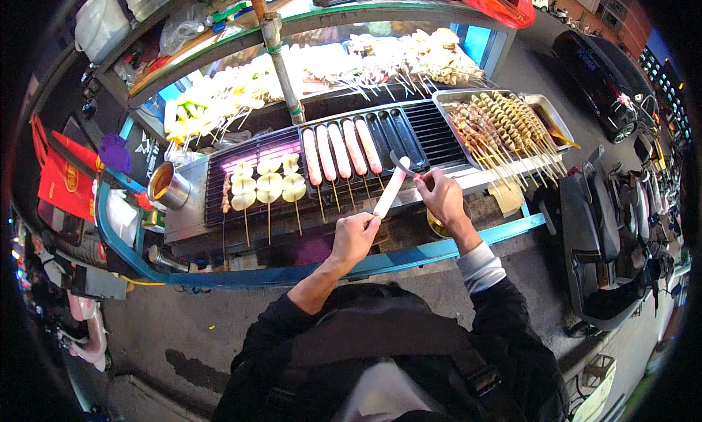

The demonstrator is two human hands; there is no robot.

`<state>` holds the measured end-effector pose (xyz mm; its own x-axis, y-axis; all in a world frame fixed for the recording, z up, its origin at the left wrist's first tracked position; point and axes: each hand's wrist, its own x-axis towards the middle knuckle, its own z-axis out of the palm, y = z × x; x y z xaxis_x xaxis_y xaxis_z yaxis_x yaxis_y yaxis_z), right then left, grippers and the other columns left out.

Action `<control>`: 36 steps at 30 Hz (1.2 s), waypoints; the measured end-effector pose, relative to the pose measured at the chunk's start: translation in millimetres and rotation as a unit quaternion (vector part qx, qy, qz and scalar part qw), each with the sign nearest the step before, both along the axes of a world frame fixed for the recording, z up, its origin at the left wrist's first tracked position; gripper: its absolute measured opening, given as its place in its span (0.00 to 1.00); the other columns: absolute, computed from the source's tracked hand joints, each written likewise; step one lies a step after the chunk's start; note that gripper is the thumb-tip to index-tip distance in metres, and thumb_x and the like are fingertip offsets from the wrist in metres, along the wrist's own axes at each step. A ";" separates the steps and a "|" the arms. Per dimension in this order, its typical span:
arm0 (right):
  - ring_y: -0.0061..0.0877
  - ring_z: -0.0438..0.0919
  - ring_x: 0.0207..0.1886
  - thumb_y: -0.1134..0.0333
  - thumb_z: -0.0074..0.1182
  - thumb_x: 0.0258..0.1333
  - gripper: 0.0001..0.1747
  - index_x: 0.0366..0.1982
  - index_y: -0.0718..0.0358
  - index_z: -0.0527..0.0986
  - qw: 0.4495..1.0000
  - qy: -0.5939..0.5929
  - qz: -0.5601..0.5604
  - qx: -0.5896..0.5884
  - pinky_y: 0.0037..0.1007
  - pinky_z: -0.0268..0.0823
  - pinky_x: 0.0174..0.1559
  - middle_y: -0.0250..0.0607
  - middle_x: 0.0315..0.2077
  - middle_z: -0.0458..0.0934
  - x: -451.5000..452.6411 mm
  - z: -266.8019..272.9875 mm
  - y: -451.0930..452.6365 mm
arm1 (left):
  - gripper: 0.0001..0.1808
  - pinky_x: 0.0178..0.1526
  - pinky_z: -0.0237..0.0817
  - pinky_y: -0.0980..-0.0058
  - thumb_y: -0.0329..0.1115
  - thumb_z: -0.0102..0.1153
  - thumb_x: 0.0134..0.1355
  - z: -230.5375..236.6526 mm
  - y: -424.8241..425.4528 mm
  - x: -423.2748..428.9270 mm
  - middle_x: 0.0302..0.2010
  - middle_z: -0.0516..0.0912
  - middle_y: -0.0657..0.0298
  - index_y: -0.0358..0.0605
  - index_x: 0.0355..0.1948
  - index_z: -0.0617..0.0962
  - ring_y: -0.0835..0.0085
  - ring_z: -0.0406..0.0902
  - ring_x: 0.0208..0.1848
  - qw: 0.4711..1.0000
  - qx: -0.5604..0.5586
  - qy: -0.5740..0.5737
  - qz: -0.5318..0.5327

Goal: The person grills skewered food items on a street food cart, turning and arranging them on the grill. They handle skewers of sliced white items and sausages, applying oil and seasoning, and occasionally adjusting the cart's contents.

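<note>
My left hand grips the lower end of a pale pink sausage, held tilted in front of the grill; any stick in it is hidden by the fingers. A small curved knife is in my right hand, its blade against or just over the sausage's upper end. Behind them is a black grooved sausage pan. Several skewered sausages lie side by side in its left grooves, sticks towards me. To their left, pale round slices on skewers rest on the grill grate.
A metal tray of meat and spiral-cut skewers stands right, beside a sauce tray with a brush. A metal sauce cup sits left. A blue rail crosses before me. An upright pole stands before the lit skewer display.
</note>
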<state>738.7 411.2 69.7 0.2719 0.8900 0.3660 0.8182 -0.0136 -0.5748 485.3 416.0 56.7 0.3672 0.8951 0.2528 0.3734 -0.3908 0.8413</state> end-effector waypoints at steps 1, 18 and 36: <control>0.46 0.85 0.29 0.54 0.63 0.62 0.17 0.34 0.62 0.78 0.999 -0.001 0.020 -0.027 0.45 0.74 0.34 0.47 0.24 0.84 1.5 -4.0 2.6 | 0.11 0.26 0.67 0.69 0.35 0.64 0.65 1.2 -0.5 0.1 0.20 0.82 0.55 0.35 0.35 0.86 0.77 0.78 0.21 1.000 -0.005 0.002 -0.005; 0.45 0.84 0.25 0.55 0.64 0.62 0.15 0.35 0.59 0.79 0.996 -0.046 0.080 -0.001 0.43 0.75 0.28 0.47 0.22 0.84 -44.3 3.8 -32.9 | 0.11 0.29 0.69 0.60 0.36 0.63 0.67 10.0 1.0 2.5 0.25 0.82 0.46 0.37 0.33 0.85 0.53 0.82 0.26 1.000 0.010 0.018 -0.014; 0.43 0.85 0.27 0.57 0.66 0.60 0.15 0.33 0.61 0.76 0.999 -0.026 0.026 -0.013 0.42 0.75 0.29 0.45 0.25 0.85 -55.2 -6.5 -45.7 | 0.10 0.30 0.71 0.62 0.34 0.63 0.66 3.4 3.2 11.5 0.27 0.82 0.45 0.37 0.36 0.85 0.50 0.84 0.29 0.998 0.049 0.024 -0.024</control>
